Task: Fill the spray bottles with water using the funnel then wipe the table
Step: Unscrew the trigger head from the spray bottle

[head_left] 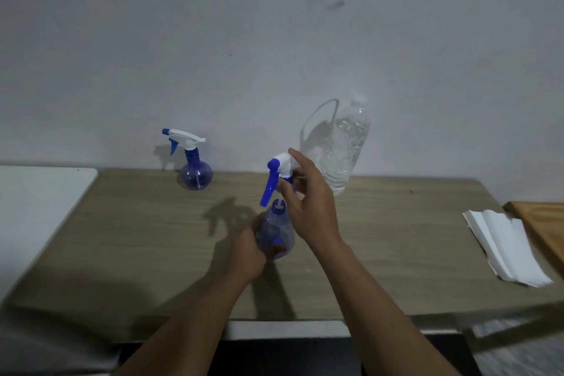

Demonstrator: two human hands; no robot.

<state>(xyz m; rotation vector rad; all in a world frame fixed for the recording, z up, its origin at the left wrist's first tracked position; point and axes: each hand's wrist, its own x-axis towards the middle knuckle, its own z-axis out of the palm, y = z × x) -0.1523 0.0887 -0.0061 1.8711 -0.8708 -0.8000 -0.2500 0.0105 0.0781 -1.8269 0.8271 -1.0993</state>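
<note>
White surface (39, 217) fills the far left, butting against the wood-grain table (137, 238). At the table's back left, near the wall, a blue spray bottle (197, 175) stands upright with its trigger head on. In the middle, the left grip (248, 253) wraps round the body of a second blue bottle (273, 223), whose neck is uncapped and tilted a little; whether its base touches the table I cannot tell. Just above that neck, the right grip (311, 214) pinches the white-and-blue spray head (276, 174), which is off the bottle. Behind it a large clear water bottle (346, 149) stands against the wall. Further right lie folded white sheets (512, 253), beside a wooden board (543, 223).
</note>
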